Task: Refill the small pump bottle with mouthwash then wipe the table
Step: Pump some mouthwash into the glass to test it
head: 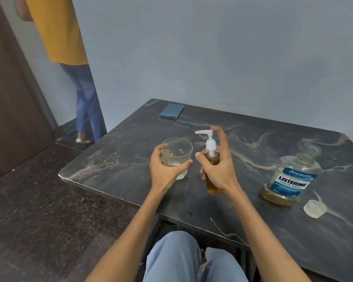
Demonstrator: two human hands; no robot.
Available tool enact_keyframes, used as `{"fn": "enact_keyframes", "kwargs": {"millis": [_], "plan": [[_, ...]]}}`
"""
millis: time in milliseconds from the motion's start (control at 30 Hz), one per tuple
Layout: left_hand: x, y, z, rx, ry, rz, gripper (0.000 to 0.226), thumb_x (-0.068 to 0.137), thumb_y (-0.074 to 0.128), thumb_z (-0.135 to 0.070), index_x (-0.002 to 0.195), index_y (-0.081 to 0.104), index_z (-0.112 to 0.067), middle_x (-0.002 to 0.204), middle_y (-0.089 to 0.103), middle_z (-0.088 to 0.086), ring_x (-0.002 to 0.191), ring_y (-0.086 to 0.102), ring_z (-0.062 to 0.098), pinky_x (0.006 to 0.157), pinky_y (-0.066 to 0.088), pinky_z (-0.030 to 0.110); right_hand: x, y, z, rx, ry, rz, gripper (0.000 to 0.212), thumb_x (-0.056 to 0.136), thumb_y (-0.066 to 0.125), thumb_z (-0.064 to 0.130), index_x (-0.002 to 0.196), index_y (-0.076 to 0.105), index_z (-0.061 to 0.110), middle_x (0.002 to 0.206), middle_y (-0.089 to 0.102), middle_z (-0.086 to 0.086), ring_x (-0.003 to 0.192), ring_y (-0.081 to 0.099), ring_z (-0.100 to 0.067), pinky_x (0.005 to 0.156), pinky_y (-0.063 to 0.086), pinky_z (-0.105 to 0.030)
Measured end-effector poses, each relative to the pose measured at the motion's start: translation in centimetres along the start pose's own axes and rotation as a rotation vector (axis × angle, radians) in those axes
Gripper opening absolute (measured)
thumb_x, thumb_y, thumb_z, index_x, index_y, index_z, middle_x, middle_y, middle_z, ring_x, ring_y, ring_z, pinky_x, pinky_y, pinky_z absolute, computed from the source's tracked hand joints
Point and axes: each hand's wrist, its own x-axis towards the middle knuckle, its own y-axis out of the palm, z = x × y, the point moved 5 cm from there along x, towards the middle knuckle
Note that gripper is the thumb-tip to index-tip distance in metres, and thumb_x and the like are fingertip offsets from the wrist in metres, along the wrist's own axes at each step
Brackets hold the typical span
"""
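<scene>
- Knees (183,259) in pale trousers are showing at the bottom centre of the frame, with both forearms reaching up from there over the counter (253,231).
- At lower right, a clear cap (314,208) is lying on the counter just beside the mouthwash bottle (291,180), which is standing uncapped with only a shallow amber layer at its bottom.
- In the middle of the frame, the right hand (216,169) is wrapping round the pump bottle (212,159), holding it upright, with the index finger reaching up to the white pump head. The bottle is looking full of amber liquid and its pump is seated, so the refill is seeming done.
- Just left of it, the left hand (167,169) is curling its fingers and thumb round a glass (176,157) standing on the counter, with a trace of liquid at its bottom; the pump spout is pointing toward it, perhaps for a test squirt.
- Toward the upper centre, a folded blue cloth (172,111) is lying untouched at the far edge, so the wiping is appearing still to come.
- At upper left, another person (69,68) is standing by the wall.
</scene>
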Motion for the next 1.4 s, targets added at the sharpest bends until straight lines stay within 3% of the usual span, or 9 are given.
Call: {"fn": "enact_keyframes", "kwargs": {"millis": [267,400,600,700,833,1033,1167,1400], "plan": [[0.0,0.0,0.3,0.036,0.011,0.002,0.079,0.046,0.087,-0.049,0.114,0.051,-0.030,0.117,0.057,-0.005,0.113,0.053,0.014,0.095,0.048,0.043,0.3,0.4,-0.5,-0.106,-0.020,0.062,0.071,0.080,0.060,0.011,0.131,0.029,0.049,0.062,0.057,-0.007,0.043,0.056,-0.030,0.037,0.050,-0.033],[0.0,0.1,0.3,0.024,0.014,0.009,0.081,0.043,0.083,-0.057,0.112,0.050,-0.031,0.117,0.057,-0.004,0.112,0.054,0.016,0.094,0.049,0.044,0.3,0.7,-0.6,-0.180,-0.041,0.081,0.064,0.079,0.060,0.016,0.127,0.032,0.048,0.061,0.055,-0.012,0.045,0.052,-0.034,0.037,0.049,-0.042],[0.1,0.0,0.7,0.007,0.006,0.012,0.078,0.043,0.084,-0.057,0.110,0.049,-0.036,0.114,0.058,-0.006,0.108,0.057,0.014,0.092,0.050,0.043,0.4,0.9,-0.6,-0.256,-0.077,0.118,0.056,0.077,0.059,0.015,0.119,0.037,0.046,0.062,0.055,-0.005,0.042,0.050,-0.028,0.036,0.046,-0.044],[0.1,0.1,0.8,0.003,0.000,0.024,0.080,0.043,0.083,-0.058,0.111,0.049,-0.036,0.115,0.058,-0.005,0.109,0.057,0.013,0.092,0.050,0.043,0.5,1.0,-0.7,-0.305,-0.083,0.115,0.053,0.076,0.056,0.016,0.114,0.036,0.048,0.057,0.053,-0.002,0.041,0.048,-0.020,0.041,0.048,-0.040],[0.1,0.1,0.8,-0.007,0.002,0.029,0.076,0.041,0.083,-0.059,0.107,0.048,-0.042,0.109,0.059,-0.008,0.108,0.057,0.013,0.092,0.049,0.044,0.8,1.0,-0.5,-0.341,-0.107,0.120,0.056,0.074,0.056,0.015,0.115,0.036,0.048,0.054,0.051,0.008,0.042,0.042,-0.006,0.044,0.040,-0.022],[0.1,0.2,1.0,-0.023,0.010,0.054,0.077,0.042,0.083,-0.059,0.108,0.046,-0.045,0.111,0.058,-0.008,0.109,0.056,0.012,0.093,0.050,0.043,1.1,1.2,-0.1,-0.365,-0.108,0.180,0.086,0.077,0.056,0.009,0.135,0.018,0.059,0.054,0.053,-0.008,0.047,0.047,-0.025,0.051,0.049,-0.037],[0.2,0.4,1.3,-0.032,0.002,0.069,0.077,0.043,0.083,-0.057,0.108,0.045,-0.045,0.108,0.057,-0.009,0.105,0.057,0.007,0.090,0.050,0.033,0.9,1.2,0.0,-0.401,-0.130,0.171,0.071,0.075,0.057,0.013,0.126,0.031,0.056,0.062,0.058,0.006,0.049,0.051,-0.012,0.053,0.050,-0.033],[0.3,0.5,1.6,-0.002,-0.006,0.095,0.084,0.043,0.081,-0.061,0.115,0.044,-0.042,0.112,0.056,-0.011,0.104,0.056,0.000,0.083,0.046,0.019,0.8,1.4,0.5,-0.518,-0.086,0.110,0.060,0.074,0.055,0.017,0.119,0.035,0.051,0.063,0.051,0.009,0.054,0.050,-0.016,0.057,0.050,-0.044]]}}
